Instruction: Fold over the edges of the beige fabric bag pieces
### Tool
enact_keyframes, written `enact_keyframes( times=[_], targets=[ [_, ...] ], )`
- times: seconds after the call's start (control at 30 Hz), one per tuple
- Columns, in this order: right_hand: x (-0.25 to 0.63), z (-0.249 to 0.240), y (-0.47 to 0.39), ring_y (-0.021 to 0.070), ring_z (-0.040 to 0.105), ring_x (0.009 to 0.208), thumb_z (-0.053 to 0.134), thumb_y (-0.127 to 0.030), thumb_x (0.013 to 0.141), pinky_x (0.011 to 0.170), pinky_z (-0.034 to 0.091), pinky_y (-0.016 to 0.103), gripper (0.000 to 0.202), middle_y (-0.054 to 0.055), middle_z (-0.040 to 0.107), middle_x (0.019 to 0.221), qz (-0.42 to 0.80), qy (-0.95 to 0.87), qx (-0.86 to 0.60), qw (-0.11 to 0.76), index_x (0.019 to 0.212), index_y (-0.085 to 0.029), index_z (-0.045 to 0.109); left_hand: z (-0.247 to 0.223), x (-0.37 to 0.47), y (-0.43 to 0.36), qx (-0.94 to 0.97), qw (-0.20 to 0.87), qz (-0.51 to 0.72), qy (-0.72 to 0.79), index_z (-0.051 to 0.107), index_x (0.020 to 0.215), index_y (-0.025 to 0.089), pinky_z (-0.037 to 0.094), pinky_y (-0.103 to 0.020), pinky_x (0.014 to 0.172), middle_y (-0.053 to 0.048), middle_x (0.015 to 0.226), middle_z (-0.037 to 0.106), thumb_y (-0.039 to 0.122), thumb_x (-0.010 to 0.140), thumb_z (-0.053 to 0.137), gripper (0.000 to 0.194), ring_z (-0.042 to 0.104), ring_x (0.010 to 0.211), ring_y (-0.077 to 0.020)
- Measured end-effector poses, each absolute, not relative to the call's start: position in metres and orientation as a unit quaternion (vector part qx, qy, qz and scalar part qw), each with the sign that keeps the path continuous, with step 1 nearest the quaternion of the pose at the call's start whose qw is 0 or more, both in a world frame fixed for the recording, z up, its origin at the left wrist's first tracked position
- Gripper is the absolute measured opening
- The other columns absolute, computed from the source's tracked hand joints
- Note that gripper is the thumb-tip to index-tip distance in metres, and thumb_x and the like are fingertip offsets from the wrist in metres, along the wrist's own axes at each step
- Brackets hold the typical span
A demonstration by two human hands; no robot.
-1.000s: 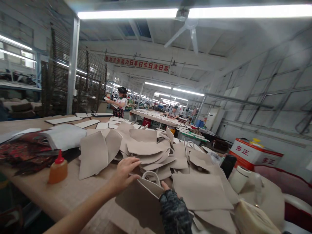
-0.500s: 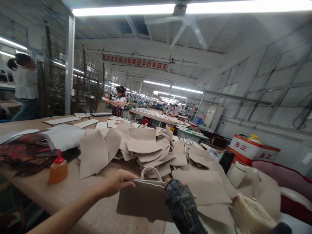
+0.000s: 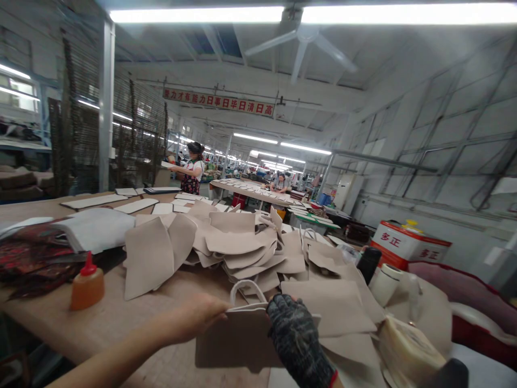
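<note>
Near the table's front, a taupe bag panel [image 3: 234, 345] with a pale looped handle [image 3: 247, 285] is held up by its top edge. My bare left hand [image 3: 202, 315], somewhat blurred, grips the panel's upper left corner. Dark grey knit covers my right hand [image 3: 293, 326] in a fingerless glove, closed on the same edge to the right of the handle; its fingertips are mostly hidden. Just beyond lies a heaped pile of similar taupe panels [image 3: 238, 242], and flat panels [image 3: 329, 304] lie beside my right hand.
A glue bottle [image 3: 88, 283] with a red cap stands at the left by a white cloth [image 3: 97, 229]. To the right are a thread cone [image 3: 385, 283], a cream-coloured machine [image 3: 410, 350] and a red-and-white box [image 3: 404, 242]. A co-worker [image 3: 193, 170] stands beyond the table.
My hands and the panel stay near the same place, the panel slightly lower. My left hand has turned a little. The view has shifted slightly, and the person at far left is out of sight.
</note>
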State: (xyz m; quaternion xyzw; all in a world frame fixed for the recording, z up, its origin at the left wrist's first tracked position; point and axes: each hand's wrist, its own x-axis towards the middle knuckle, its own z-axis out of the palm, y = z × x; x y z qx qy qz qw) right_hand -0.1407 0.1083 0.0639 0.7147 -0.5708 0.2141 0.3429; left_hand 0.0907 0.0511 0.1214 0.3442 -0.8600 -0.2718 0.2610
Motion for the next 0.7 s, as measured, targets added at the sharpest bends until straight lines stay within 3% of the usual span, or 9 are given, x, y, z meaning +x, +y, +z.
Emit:
enact_keyframes(
  times=[0.07,0.17,0.4,0.53,0.7],
  targets=[
    [-0.137,0.067,0.110,0.0249,0.058,0.066,0.055,-0.009,0.065,0.070,0.043,0.040,0.012,0.007,0.063,0.069,0.188,-0.570,0.716,0.356,0.070,-0.018,0.060,0.123,0.081,0.054,0.302,0.189,-0.231,-0.905,0.071,0.079,0.026,0.038,-0.023,0.057,-0.001,0.071,0.069,0.026,0.080,0.053,0.017,0.061,0.065,-0.0195],
    [-0.134,0.069,0.111,0.0252,0.059,0.067,0.058,-0.010,0.064,0.069,0.044,0.040,0.012,0.007,0.064,0.071,0.187,-0.561,0.724,0.353,0.072,-0.019,0.060,0.126,0.070,0.056,0.290,0.153,-0.198,-0.924,0.070,0.079,0.025,0.035,-0.023,0.054,-0.002,0.068,0.068,0.024,0.082,0.047,0.024,0.058,0.061,-0.0182],
    [-0.129,0.069,0.114,0.0258,0.060,0.067,0.060,-0.011,0.065,0.068,0.046,0.040,0.010,0.007,0.064,0.068,0.208,-0.560,0.723,0.348,0.072,-0.017,0.061,0.122,0.060,0.054,0.292,0.182,-0.209,-0.915,0.067,0.065,0.024,0.027,-0.021,0.049,0.001,0.056,0.060,0.027,0.079,0.049,0.023,0.047,0.051,-0.0134],
    [-0.139,0.076,0.121,0.0282,0.062,0.073,0.062,-0.017,0.065,0.070,0.048,0.042,0.020,0.011,0.067,0.076,0.244,-0.564,0.710,0.344,0.085,-0.015,0.064,0.124,0.063,0.052,0.294,0.164,-0.231,-0.913,0.065,0.062,0.022,0.025,-0.021,0.049,0.002,0.052,0.053,0.029,0.081,0.046,0.028,0.042,0.049,-0.0125],
    [-0.177,0.076,0.124,0.0242,0.064,0.074,0.053,-0.015,0.068,0.073,0.051,0.039,0.022,0.007,0.070,0.081,0.324,-0.560,0.712,0.274,0.086,-0.020,0.064,0.129,0.075,0.048,0.305,0.170,-0.288,-0.892,0.062,0.056,0.020,0.025,-0.020,0.049,0.003,0.052,0.050,0.032,0.080,0.049,0.030,0.042,0.051,-0.0122]
  ],
)
